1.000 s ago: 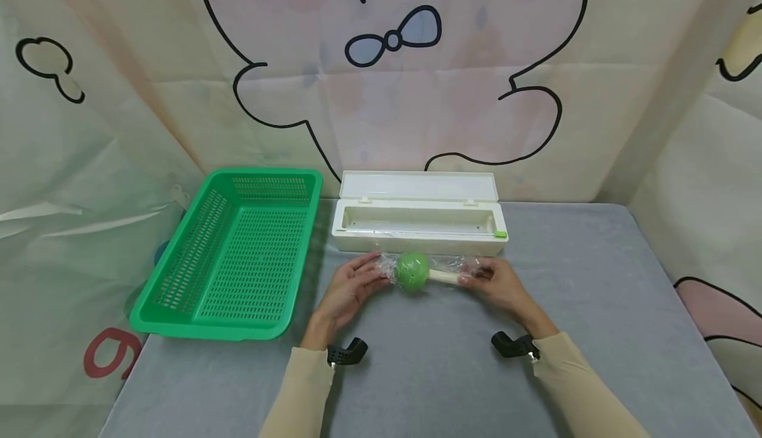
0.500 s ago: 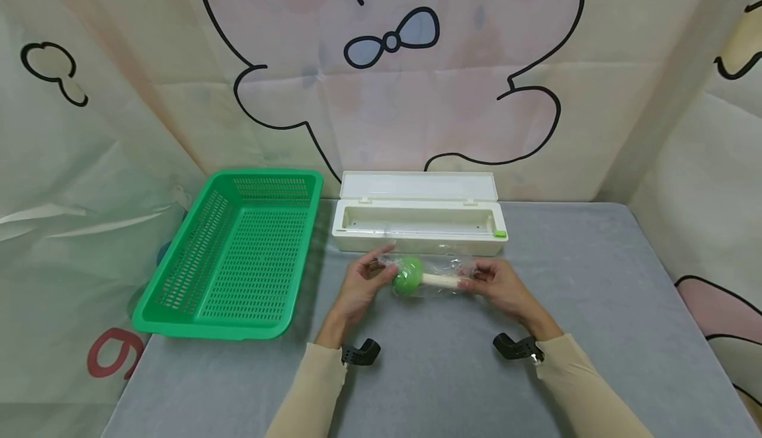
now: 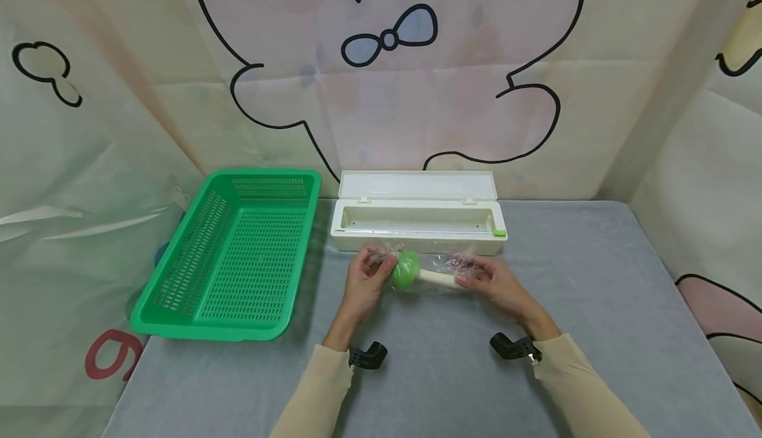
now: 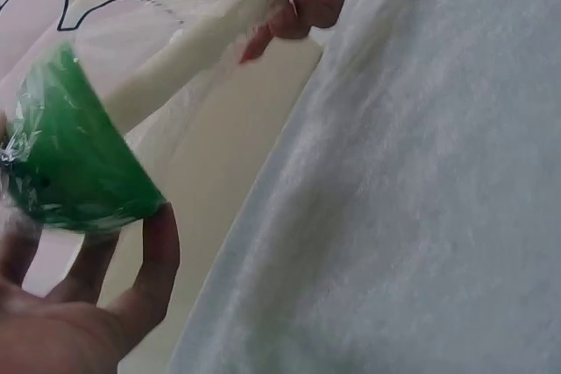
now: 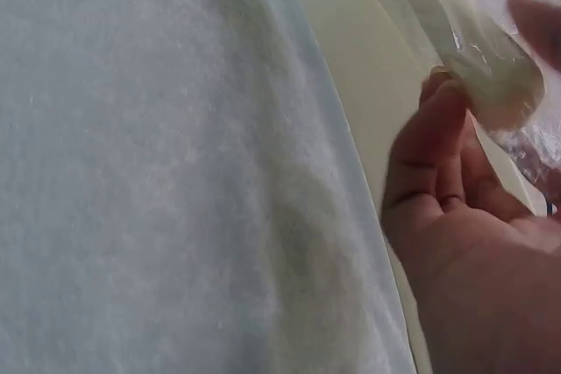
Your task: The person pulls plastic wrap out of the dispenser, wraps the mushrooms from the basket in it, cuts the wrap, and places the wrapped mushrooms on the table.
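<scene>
A mushroom-shaped thing (image 3: pixel 406 270) with a green domed head and a pale stem lies nearly sideways between both hands, wrapped in clear cling film (image 3: pixel 443 264). At the head end, my left hand (image 3: pixel 363 287) holds the film-covered green dome; its fingers curl under the dome (image 4: pixel 74 164) in the left wrist view. My right hand (image 3: pixel 503 290) grips the other end, thumb and fingers at the wrapped stem (image 5: pixel 482 59). Film bunches up around both ends. Just behind the hands stands a white cling film dispenser (image 3: pixel 357 242), its lid raised and a green slider at its right end.
A green perforated plastic basket (image 3: pixel 217 331) stands to the left on the grey cloth-covered table (image 3: pixel 434 378). Behind the table hangs a printed curtain (image 3: pixel 381 107), and the dispenser's raised lid (image 3: pixel 417 185) is close against it. More curtain hangs at both sides.
My left hand has moved right and curled from loosely spread fingers onto the green head. The wrapped thing has shifted slightly left; my right hand keeps its grip on the stem end.
</scene>
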{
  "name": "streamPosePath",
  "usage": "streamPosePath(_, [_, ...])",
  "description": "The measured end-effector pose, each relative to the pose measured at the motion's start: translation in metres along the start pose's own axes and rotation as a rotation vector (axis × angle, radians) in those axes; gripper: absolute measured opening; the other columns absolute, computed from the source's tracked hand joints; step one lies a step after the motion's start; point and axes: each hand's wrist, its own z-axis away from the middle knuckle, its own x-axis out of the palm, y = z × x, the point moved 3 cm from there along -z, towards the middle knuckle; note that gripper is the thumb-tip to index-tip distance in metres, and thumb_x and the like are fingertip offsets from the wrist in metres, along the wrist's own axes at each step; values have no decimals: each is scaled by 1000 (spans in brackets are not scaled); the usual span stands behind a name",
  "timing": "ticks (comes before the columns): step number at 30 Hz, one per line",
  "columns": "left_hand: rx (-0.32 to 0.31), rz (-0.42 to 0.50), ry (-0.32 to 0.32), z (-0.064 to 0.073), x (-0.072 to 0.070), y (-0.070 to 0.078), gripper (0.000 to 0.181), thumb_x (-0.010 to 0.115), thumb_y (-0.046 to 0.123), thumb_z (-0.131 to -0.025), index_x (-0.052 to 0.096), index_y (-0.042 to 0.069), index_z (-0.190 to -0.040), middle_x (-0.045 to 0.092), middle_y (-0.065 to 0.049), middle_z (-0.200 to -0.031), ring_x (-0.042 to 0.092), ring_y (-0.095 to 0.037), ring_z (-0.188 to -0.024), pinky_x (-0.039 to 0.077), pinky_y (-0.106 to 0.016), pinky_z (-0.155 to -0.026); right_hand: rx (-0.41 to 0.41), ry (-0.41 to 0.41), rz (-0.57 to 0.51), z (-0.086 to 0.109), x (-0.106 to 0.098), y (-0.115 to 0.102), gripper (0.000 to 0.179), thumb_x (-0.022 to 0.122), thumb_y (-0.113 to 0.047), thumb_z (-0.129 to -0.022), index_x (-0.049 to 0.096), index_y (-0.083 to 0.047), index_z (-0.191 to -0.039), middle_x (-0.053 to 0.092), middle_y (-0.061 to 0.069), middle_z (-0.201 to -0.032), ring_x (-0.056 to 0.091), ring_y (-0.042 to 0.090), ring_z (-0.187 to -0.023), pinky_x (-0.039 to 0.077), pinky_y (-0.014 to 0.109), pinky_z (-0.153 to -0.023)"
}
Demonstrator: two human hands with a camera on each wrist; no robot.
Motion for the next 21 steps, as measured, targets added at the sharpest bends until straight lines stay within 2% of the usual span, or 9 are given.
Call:
streamPosePath(3, [-12, -48, 50, 0, 2, 2, 16, 64, 0, -99, 52, -7, -107, 70, -7, -107, 66, -14, -92, 57, -25, -70, 7, -38, 2, -1, 4, -1, 55, 69, -1, -94, 47, 13, -142, 57, 23, -133, 61, 12, -104, 54, 23, -86])
streamPosePath(6, [-16, -80, 76, 0, 3, 4, 17, 63, 3, -100, 52, -6, -109, 70, -18, -115, 67, -16, -89, 61, -33, -71, 12, -77, -28, -3, 7, -1, 58, 70, -1, -94, 44, 12, -145, 54, 25, -136, 63, 15, -104, 56, 27, -88])
streamPosePath(9, [-16, -107, 94, 1, 1, 5, 17, 62, 6, -101, 53, -4, -110, 69, -23, -119, 68, -17, -87, 62, -40, -73, 14, -108, -109, -4, 7, -1, 56, 63, -7, -101, 39, 14, -147, 52, 17, -140, 65, 19, -105, 55, 33, -93])
streamPosePath(11, [-17, -114, 110, 0, -1, 6, 17, 62, 7, -101, 54, -4, -110, 70, -23, -119, 68, -17, -85, 62, -43, -72, 3, -128, -214, -4, 5, -1, 52, 54, -10, -106, 36, 19, -146, 51, 12, -141, 65, 20, -108, 54, 37, -97])
streamPosePath(13, [-19, -112, 125, 0, -4, 6, 17, 62, 8, -101, 54, -4, -111, 70, -22, -118, 68, -17, -84, 61, -44, -71, -3, -145, -374, -3, 3, -2, 47, 46, -11, -109, 38, 20, -144, 51, 8, -143, 63, 22, -116, 51, 40, -101])
streamPosePath(17, [-18, -94, 139, -1, -9, 7, 18, 62, 7, -101, 52, -5, -111, 70, -23, -119, 68, -15, -85, 60, -39, -69, -10, -224, -695, 0, -1, -4, 41, 27, -8, -112, 44, 12, -144, 51, 12, -146, 54, 27, -131, 44, 45, -109])
streamPosePath(19, [-18, -81, 133, -2, -10, 7, 19, 62, 7, -102, 51, -6, -111, 69, -24, -121, 69, -15, -87, 60, -37, -68, -5, -255, -786, 0, -2, -3, 43, 21, -6, -112, 48, 8, -143, 51, 15, -148, 52, 28, -134, 41, 47, -111])
streamPosePath(21, [-18, -68, 125, -2, -10, 6, 20, 62, 6, -102, 51, -7, -111, 67, -26, -123, 70, -15, -88, 59, -35, -67, -12, -269, -805, 0, -3, -3, 44, 20, -3, -111, 50, 9, -141, 51, 14, -148, 52, 28, -135, 40, 47, -111])
